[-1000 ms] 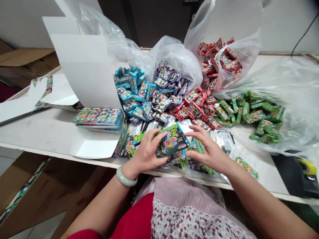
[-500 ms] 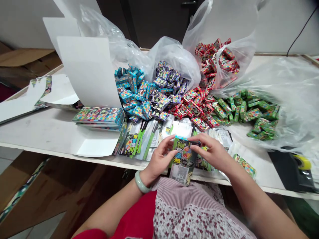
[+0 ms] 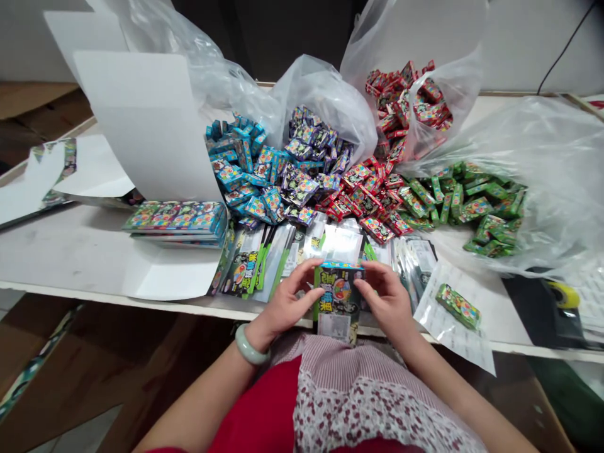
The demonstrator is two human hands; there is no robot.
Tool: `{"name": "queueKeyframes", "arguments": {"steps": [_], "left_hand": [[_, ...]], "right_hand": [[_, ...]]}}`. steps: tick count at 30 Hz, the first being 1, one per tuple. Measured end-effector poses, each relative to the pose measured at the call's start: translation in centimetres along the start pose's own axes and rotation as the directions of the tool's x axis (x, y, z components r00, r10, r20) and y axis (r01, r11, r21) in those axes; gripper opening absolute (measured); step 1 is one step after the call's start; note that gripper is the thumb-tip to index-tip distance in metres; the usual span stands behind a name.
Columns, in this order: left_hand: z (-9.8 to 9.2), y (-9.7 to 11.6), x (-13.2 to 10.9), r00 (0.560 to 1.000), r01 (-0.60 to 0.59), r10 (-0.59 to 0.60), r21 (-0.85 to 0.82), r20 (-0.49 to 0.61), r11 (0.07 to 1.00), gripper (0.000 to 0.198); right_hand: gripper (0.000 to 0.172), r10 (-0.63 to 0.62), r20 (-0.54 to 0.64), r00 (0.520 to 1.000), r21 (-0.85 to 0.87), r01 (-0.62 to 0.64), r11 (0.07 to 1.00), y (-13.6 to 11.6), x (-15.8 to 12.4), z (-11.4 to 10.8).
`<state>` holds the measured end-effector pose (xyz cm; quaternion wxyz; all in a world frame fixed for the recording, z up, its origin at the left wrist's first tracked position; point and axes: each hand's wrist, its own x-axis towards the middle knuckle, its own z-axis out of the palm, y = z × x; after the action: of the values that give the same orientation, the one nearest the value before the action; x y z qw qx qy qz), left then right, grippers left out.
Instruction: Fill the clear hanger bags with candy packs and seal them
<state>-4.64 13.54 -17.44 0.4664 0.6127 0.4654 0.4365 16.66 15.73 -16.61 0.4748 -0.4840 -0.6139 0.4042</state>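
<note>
The pouch (image 3: 340,299) is black, with yellow and blue lettering, multicoloured rounds, a green left edge, a light-blue far edge and a greyish-white near panel. Across the bench (image 3: 89,251), which is off-white, blue boxes (image 3: 231,178) on the left give way to purple boxes (image 3: 302,185), red boxes (image 3: 364,196) and, on the right, green boxes (image 3: 476,207), all printed with bright motifs. The carton (image 3: 136,126) at left is plain white inside. Near, the apron (image 3: 344,384) pairs fine mauve-and-white stripes with dark-red spots on white; the bracelet (image 3: 251,346) is pale green, the tape roll (image 3: 564,294) at right yellow.
</note>
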Motion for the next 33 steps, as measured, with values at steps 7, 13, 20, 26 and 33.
{"name": "queueKeyframes", "arguments": {"steps": [7,13,20,26,33], "left_hand": [[1.2,1.5,1.9,0.966,-0.159,0.15,-0.023,-0.209,0.987,0.008],[2.2,2.4,3.0,0.941,-0.124,0.062,-0.17,-0.333,0.978,0.018],[1.2,2.8,3.0,0.963,-0.184,0.171,-0.044,-0.21,0.982,0.009],[1.5,4.1,3.9,0.963,-0.088,0.077,-0.031,-0.257,0.996,0.007],[0.0,3.9,4.0,0.989,-0.146,0.143,-0.11,-0.034,0.983,0.007]], "right_hand": [[0.013,-0.096,0.22,0.971,-0.035,0.106,0.994,-1.3,2.7,-1.7],[0.019,-0.03,0.272,0.962,0.045,0.019,0.999,-2.3,4.0,-2.3],[0.008,-0.113,0.323,0.94,-0.031,0.13,0.991,-3.3,3.9,-2.0],[0.011,0.12,0.407,0.905,0.005,-0.134,0.991,-4.0,4.9,-1.3],[0.009,-0.018,0.513,0.858,-0.091,0.076,0.993,-5.4,5.2,-2.1]]}}
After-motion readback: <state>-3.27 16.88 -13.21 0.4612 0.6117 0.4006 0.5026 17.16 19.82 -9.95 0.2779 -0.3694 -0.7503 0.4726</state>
